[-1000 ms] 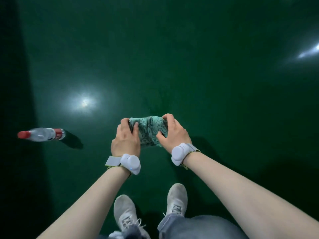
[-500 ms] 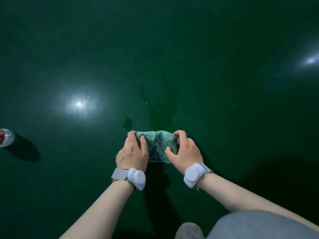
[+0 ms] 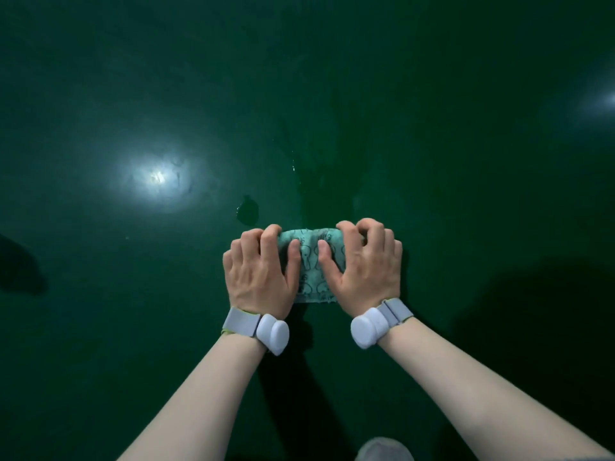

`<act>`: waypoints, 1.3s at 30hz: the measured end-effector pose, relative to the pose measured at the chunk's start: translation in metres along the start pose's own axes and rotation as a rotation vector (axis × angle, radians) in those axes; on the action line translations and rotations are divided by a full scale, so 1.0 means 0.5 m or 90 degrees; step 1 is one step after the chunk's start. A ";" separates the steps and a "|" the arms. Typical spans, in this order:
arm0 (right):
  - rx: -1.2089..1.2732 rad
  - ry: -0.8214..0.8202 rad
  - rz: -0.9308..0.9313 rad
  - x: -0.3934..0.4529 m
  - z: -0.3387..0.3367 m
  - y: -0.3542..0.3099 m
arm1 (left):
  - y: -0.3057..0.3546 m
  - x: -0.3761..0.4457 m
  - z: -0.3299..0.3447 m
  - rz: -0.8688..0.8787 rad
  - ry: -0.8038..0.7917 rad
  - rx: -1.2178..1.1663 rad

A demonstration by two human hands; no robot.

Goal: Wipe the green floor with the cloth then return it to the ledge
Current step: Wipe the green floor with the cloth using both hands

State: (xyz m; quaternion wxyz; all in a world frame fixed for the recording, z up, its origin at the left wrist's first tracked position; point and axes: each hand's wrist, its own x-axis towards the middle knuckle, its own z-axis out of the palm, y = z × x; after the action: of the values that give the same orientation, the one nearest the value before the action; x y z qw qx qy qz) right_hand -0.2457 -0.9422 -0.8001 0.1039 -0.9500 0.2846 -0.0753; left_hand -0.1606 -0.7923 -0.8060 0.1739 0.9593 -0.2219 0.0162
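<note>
Pressing down now, you have brought the cloth [image 3: 314, 261] from mid-air, where you held it bunched between both hands a second ago, onto the green floor [image 3: 432, 144]. Your left hand [image 3: 261, 271] sits at its 9 o'clock end and your right hand [image 3: 362, 264] at its 3 o'clock end, the fingers [image 3: 347, 227] of each curled over the far edge and the thumbs laid on top, so both are clamped on the fabric. The bottle that lay far off at 9 o'clock has gone out of view as your head dropped. I read this as the wiping just starting: contact made, no ground covered yet, and the ledge nowhere in view.

Counted: one cloth, folded into a short band; two hands; two wrist bands [image 3: 256, 327], one per wrist; one dark wet patch [image 3: 248, 209] just beyond the cloth at 11 o'clock, with faint droplets at 12; two light glares [image 3: 158, 178] on the floor, at 10 and far off at 2 o'clock; one shoe toe [image 3: 382, 450] at 6.
</note>
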 end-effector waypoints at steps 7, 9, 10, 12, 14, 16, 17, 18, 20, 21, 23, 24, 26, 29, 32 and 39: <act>-0.001 0.039 -0.079 0.007 -0.008 -0.005 | 0.009 0.020 -0.011 0.072 0.010 -0.010; 0.005 0.061 -0.092 0.003 -0.003 -0.004 | 0.001 0.018 -0.009 0.056 0.023 -0.013; 0.009 0.071 -0.094 0.001 0.000 -0.006 | -0.004 0.015 -0.008 0.045 0.035 -0.011; 0.017 0.072 -0.101 0.000 0.001 -0.006 | -0.012 0.010 -0.007 0.030 0.048 -0.004; 0.030 0.075 -0.112 0.008 0.006 -0.005 | -0.021 0.014 -0.002 0.017 0.052 0.016; 0.034 0.077 -0.124 0.016 0.007 -0.006 | -0.025 0.020 0.000 0.014 0.059 0.069; 0.032 0.087 -0.134 0.024 0.009 -0.008 | -0.027 0.028 0.001 0.015 0.072 0.094; 0.029 0.093 -0.148 0.038 0.011 -0.013 | -0.030 0.040 0.002 0.019 0.087 0.117; 0.026 0.095 -0.169 0.071 0.012 -0.028 | -0.036 0.065 -0.001 0.019 0.108 0.145; 0.020 0.101 -0.184 0.101 0.016 -0.039 | -0.042 0.088 0.000 0.010 0.116 0.153; 0.016 0.099 -0.205 0.153 0.025 -0.070 | -0.057 0.129 -0.003 -0.009 0.129 0.159; 0.013 0.094 -0.211 0.180 0.031 -0.085 | -0.067 0.152 -0.002 -0.019 0.136 0.158; 0.000 0.083 -0.210 0.227 0.048 -0.118 | -0.091 0.200 -0.001 -0.028 0.153 0.163; -0.021 0.073 -0.214 0.291 0.060 -0.153 | -0.121 0.277 0.005 -0.005 0.161 0.170; -0.059 0.045 -0.236 0.356 0.070 -0.188 | -0.152 0.349 0.012 -0.017 0.149 0.170; -0.015 0.048 -0.169 0.349 0.065 -0.188 | -0.137 0.353 0.011 -0.064 0.068 0.167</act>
State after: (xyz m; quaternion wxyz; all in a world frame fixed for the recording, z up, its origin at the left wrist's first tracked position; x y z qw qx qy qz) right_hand -0.0455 -0.9576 -0.7942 0.0710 -0.9770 0.1609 -0.1205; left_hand 0.0277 -0.8109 -0.8142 0.0595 0.9815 -0.1599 0.0872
